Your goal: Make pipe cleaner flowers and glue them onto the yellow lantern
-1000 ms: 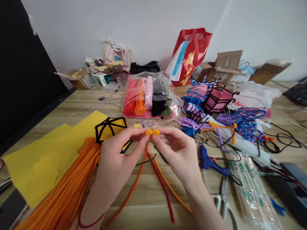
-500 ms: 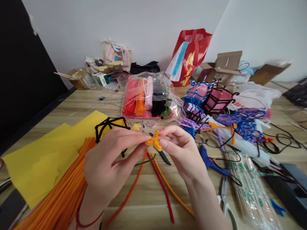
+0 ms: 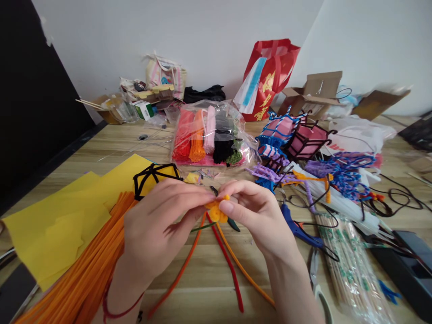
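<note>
A small yellow-orange pipe cleaner flower (image 3: pixel 216 214) is pinched between both hands above the table. My left hand (image 3: pixel 162 220) grips it from the left, thumb and fingers pressed together. From the other side, my right hand (image 3: pixel 253 211) holds its edge between thumb and forefinger. Beneath the hands lie loose pipe cleaners: an orange one (image 3: pixel 180 272), a red one (image 3: pixel 229 265) and a yellow-orange one (image 3: pixel 248 271). A short green stem (image 3: pixel 199 227) shows below my left fingers. Behind them is a dark-handled tool (image 3: pixel 232 225), partly hidden.
Orange pipe cleaners (image 3: pixel 77 274) and yellow sheets (image 3: pixel 40 220) lie left, beside a black-framed lantern (image 3: pixel 157 171). A bag of coloured bundles (image 3: pixel 209 135) sits behind. To the right are a blue glue gun (image 3: pixel 297 227), scissors (image 3: pixel 317 279), wrapped sticks (image 3: pixel 351 265) and pink lanterns (image 3: pixel 307 137).
The flower has turned in my fingers, showing rounded, curled loops instead of three spread lobes. My right thumb and forefinger have shifted slightly left over it.
</note>
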`<state>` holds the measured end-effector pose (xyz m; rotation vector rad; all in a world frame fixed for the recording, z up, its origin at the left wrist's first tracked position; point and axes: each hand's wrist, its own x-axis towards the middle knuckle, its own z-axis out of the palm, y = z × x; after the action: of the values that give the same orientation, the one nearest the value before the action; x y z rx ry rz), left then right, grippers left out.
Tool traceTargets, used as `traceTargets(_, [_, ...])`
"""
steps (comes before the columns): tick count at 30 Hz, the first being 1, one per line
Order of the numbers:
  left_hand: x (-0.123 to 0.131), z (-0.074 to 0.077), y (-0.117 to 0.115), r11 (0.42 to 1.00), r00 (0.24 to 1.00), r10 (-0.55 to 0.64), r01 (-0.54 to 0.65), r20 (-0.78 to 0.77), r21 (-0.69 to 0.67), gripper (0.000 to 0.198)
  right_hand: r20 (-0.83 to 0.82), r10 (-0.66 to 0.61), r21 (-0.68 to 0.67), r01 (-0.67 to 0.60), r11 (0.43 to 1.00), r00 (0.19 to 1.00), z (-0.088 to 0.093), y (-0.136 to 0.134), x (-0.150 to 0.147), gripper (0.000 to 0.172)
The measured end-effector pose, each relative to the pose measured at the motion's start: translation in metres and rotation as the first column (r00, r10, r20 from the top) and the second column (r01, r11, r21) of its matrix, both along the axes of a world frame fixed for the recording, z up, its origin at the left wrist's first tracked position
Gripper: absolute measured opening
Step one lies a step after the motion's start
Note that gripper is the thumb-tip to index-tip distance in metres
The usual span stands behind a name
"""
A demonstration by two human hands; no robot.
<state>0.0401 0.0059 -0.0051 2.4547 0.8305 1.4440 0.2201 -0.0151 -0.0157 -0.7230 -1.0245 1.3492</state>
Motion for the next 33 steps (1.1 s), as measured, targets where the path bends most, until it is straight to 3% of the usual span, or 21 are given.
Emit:
traceTargets(7, [0.007, -0.009, -0.007, 0.947, 0.973, 0.095, -0.023, 0.21, -0.32, 0.018, -0.039, 0.129, 0.048, -0.127, 0.991, 0.991, -0.001, 0.003, -0.002, 0.012])
traceTargets(11, [0.01, -0.008, -0.008, 0.94, 0.971, 0.083, -0.002, 0.223, -0.341, 0.016, -0.184, 0.088, -0.024, -0.094, 0.995, 0.979, -0.004, 0.004, -0.009, 0.007])
traceTargets(17, [0.014, -0.004, -0.008, 0.94, 0.974, 0.049, 0.03, 0.223, -0.339, 0.014, -0.374, 0.09, -0.212, -0.18, 0.961, 0.923, -0.003, 0.006, -0.018, 0.021])
traceTargets(26, [0.021, -0.004, -0.01, 0.914, 0.928, 0.073, 0.085, 0.364, -0.398, 0.008, -0.441, 0.047, -0.241, -0.169, 0.956, 0.896, -0.005, 0.005, -0.028, 0.024])
traceTargets(33, [0.029, -0.005, -0.014, 0.892, 0.879, 0.067, 0.159, 0.471, -0.423, 0.014, -0.445, 0.036, -0.178, -0.128, 0.976, 0.895, -0.005, 0.004, -0.032, 0.026])
